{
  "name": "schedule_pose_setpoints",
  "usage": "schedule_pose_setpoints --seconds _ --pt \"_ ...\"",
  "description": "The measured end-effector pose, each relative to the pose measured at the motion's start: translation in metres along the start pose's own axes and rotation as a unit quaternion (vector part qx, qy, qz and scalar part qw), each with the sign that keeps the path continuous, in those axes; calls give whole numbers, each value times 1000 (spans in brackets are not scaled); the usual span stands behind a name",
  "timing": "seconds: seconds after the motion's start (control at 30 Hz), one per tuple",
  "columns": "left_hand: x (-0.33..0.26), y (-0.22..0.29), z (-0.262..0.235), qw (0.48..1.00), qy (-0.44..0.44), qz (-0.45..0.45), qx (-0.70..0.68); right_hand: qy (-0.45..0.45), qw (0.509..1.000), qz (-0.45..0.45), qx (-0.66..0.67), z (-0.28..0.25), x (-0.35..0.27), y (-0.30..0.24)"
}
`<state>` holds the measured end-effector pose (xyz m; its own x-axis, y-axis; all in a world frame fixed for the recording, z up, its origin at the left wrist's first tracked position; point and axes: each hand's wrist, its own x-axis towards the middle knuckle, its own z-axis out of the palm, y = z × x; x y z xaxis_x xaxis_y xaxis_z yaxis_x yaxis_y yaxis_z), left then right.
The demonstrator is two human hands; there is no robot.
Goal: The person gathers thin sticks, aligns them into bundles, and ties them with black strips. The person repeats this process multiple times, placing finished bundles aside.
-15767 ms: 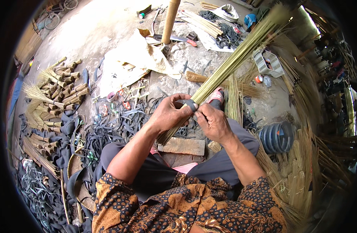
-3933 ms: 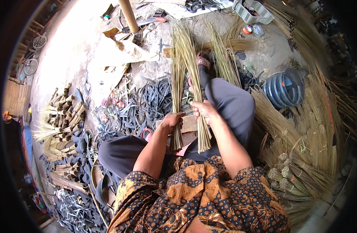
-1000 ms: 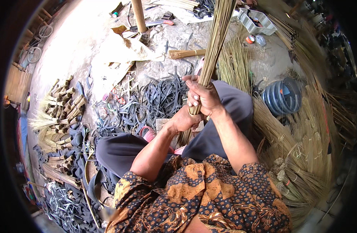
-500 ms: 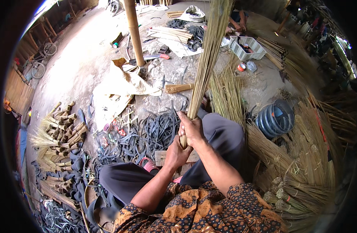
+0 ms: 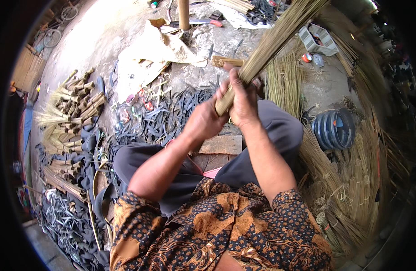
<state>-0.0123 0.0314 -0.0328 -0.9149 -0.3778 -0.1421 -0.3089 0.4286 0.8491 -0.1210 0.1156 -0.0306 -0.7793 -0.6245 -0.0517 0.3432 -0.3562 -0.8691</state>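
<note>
Bundle (image 5: 276, 45) of thin dry stalks is up in both hands, running diagonally from frame centre to the upper right, butt end low, loose tips cut off by the top edge. Should be light, stiff at the butt, whippy at the tips. Single stalks look easy to snap, and smooth enough to slide on each other if squeezed loosely. Best hold: the thick butt end, all the way round. Grip: right hand (image 5: 244, 103) is closed around the lower bundle, thumb side up; left hand (image 5: 206, 119) curls round the butt just below it, finger detail blurred. Hands nearly touching, both forearms angled inward from the lower frame, elbows bent, wrists raised above the lap. Wood block (image 5: 220, 145) sits below the hands, dark strips (image 5: 163, 118) left of centre, more stalks (image 5: 285, 81) right of centre, blue tub (image 5: 333, 129) further right, crate (image 5: 317, 40) upper right.
</note>
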Motion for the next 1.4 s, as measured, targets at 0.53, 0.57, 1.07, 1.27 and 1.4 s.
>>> schedule_pose_setpoints --seconds 0.53,0.57,1.07,1.27,1.4 --pt "30 -32 -142 994 96 -20 38 124 788 260 -544 -188 59 252" --pt "31 -34 -144 994 97 -28 33 100 775 271 -562 -190 56 266" --pt "31 -49 -153 985 126 -99 69 150 918 275 -243 -102 45 307" --pt "29 -54 -150 979 131 -79 133 -10 978 66 -200 -56 49 176" --pt "28 -54 -137 968 146 -61 194 -53 970 23 -236 -5 21 82"
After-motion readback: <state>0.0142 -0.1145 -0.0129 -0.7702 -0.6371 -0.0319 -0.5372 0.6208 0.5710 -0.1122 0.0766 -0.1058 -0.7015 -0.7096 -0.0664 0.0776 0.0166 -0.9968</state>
